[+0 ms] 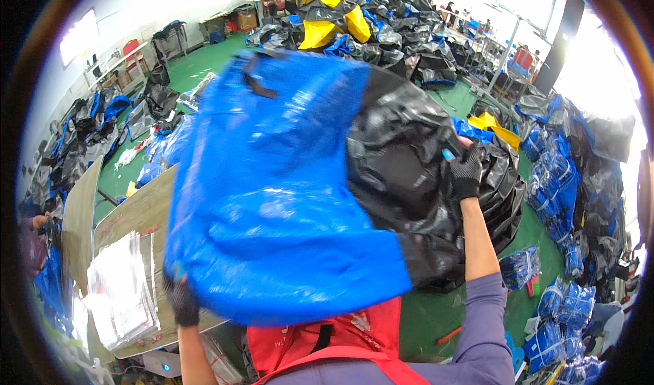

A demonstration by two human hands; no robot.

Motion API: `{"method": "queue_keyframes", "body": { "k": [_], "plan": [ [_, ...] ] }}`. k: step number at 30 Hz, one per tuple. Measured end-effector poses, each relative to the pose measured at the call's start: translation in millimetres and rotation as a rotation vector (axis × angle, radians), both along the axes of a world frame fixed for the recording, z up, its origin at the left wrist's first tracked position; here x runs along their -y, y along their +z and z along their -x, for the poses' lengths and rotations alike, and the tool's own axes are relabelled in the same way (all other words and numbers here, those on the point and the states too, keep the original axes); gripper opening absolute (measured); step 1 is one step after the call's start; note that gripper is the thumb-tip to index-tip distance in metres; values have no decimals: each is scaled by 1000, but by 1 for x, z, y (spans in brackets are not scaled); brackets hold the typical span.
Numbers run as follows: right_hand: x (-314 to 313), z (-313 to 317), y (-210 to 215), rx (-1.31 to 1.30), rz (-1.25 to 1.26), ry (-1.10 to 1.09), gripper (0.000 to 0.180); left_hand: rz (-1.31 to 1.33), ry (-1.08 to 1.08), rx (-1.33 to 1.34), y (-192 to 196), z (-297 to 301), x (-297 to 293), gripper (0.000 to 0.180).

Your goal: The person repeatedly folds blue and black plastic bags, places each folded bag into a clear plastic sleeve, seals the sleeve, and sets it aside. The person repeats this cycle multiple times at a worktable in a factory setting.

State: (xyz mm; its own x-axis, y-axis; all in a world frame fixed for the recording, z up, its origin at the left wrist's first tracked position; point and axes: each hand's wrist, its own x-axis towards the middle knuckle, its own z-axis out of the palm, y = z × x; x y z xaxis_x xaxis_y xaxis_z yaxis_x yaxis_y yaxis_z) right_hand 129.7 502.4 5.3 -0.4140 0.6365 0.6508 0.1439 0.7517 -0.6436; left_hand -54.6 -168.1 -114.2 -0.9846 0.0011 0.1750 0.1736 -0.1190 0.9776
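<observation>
A large, glossy blue-and-black tarpaulin piece (pixel 272 180) is spread out in front of me, slightly blurred. Its left part is blue and its right part is creased black; a short black strap (pixel 259 78) shows near its upper left. My left hand (pixel 182 298), in a dark glove, grips the lower left edge, its fingers partly hidden by the blue material. On the far right side my right hand (pixel 467 170), in a dark knit glove with bare fingertips, is closed on the black part. More folded black tarpaulin (pixel 504 194) bulges beside the right wrist.
A wooden table (pixel 139 208) at left holds a stack of clear plastic bags (pixel 122 289). Tarpaulin heaps (pixel 388 37) cover the far floor. Blue wrapped bundles (pixel 552 180) line the right side. Another person's hand (pixel 41 220) shows at far left. I wear a red apron (pixel 388 324).
</observation>
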Motion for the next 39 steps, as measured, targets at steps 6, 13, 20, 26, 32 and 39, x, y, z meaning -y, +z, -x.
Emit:
{"method": "queue_keyframes", "body": {
  "k": [6, 13, 20, 26, 32, 39],
  "plan": [
    [-8, 42, -33, 618, -255, -461, 64, 463, 274, 256, -64, -89, 184, 58],
    [-45, -3, -36, 973, -12, -692, 73, 629, 223, 366, -75, -145, 230, 56],
    [-144, -87, 5, 959, 11, -777, 64, 539, 534, 262, -83, -184, 212, 53],
    [-182, -101, 105, 927, 21, -893, 57, 408, 729, 389, -77, -254, 153, 35],
    [26, 171, 61, 781, -284, 521, 50, 199, 993, 141, -69, -230, 126, 41],
    [223, 286, -47, 931, -394, 507, 50, -146, 875, -81, -23, -237, 155, 51]
  ]
}}
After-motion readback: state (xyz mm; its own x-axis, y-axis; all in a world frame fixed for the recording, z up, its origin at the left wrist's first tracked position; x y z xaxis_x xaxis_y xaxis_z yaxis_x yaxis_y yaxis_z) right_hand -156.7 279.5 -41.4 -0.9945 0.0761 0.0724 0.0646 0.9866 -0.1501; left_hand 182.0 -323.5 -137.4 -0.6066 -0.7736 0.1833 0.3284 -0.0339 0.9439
